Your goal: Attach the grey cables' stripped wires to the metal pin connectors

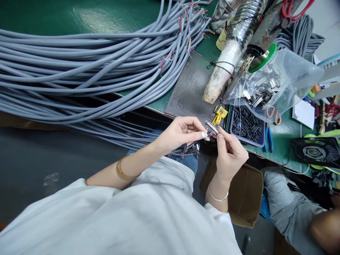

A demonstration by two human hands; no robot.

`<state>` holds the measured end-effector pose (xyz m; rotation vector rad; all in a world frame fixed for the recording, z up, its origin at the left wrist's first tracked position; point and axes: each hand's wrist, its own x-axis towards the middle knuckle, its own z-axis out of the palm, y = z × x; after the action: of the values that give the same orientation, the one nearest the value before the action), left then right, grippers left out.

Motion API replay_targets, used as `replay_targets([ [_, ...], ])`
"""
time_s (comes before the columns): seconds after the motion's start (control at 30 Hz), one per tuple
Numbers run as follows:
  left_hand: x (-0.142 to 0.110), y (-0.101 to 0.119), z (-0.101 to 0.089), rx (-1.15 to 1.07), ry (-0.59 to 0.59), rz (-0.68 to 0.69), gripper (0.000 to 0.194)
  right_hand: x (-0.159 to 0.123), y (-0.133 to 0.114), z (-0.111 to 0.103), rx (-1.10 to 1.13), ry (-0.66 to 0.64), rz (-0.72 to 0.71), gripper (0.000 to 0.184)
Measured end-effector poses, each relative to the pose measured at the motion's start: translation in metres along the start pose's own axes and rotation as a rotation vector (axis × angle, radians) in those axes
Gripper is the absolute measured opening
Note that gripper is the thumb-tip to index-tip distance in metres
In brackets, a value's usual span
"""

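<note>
My right hand (230, 150) pinches one end of a small metal multi-pin connector (212, 128) between thumb and fingertips. Thin coloured wires (209, 133) meet the connector's near side, and my left hand (184, 131) is closed on them, thumb against fingers. Whether every wire is fixed to a pin is too small to tell. Just beyond the connector, a yellow clip-like tool (220, 114) lies at the edge of the dark metal plate (186, 88). Below my left hand, several finished-looking cable ends with connectors (183, 152) rest across my lap.
Grey cables (106, 71) with stripped ends cover the bench's left. A wrapped extraction pipe (225, 67) and solder reel (265, 60) stand beyond my hands. To the right are a bin of black sleeves (247, 124), a plastic bag of connectors (289, 78), blue-handled pliers (268, 138) and another person's sleeve (287, 202).
</note>
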<state>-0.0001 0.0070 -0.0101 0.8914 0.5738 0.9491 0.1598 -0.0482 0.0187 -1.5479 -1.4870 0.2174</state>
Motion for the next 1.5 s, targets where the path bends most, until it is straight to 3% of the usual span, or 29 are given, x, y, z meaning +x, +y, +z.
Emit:
replay_targets([
  [0.27,-0.002,-0.001,0.008,0.333,0.119,0.199,0.007,-0.003,0.004,0.008,-0.114,0.055,-0.221,0.024],
  [0.43,0.002,0.002,0.008,0.385,0.214,0.238,0.009,-0.001,0.008,0.008,-0.057,0.006,-0.073,0.017],
  [0.67,0.008,0.006,0.003,0.412,0.246,0.208,0.013,0.000,0.009,0.000,0.190,0.244,-0.050,0.026],
  [0.8,0.011,0.006,0.001,0.413,0.263,0.232,0.013,-0.001,0.011,0.003,0.117,0.155,0.009,0.009],
  [0.97,0.013,0.002,-0.002,0.501,0.261,0.318,0.007,0.002,0.015,0.015,0.168,0.031,0.070,0.013],
  [1.17,0.019,-0.001,0.000,0.728,0.319,0.429,0.005,0.013,0.016,0.021,0.152,0.036,-0.012,0.007],
  [1.5,0.023,0.003,0.002,0.694,0.337,0.366,0.003,0.019,0.020,0.022,0.140,0.042,-0.033,0.008],
])
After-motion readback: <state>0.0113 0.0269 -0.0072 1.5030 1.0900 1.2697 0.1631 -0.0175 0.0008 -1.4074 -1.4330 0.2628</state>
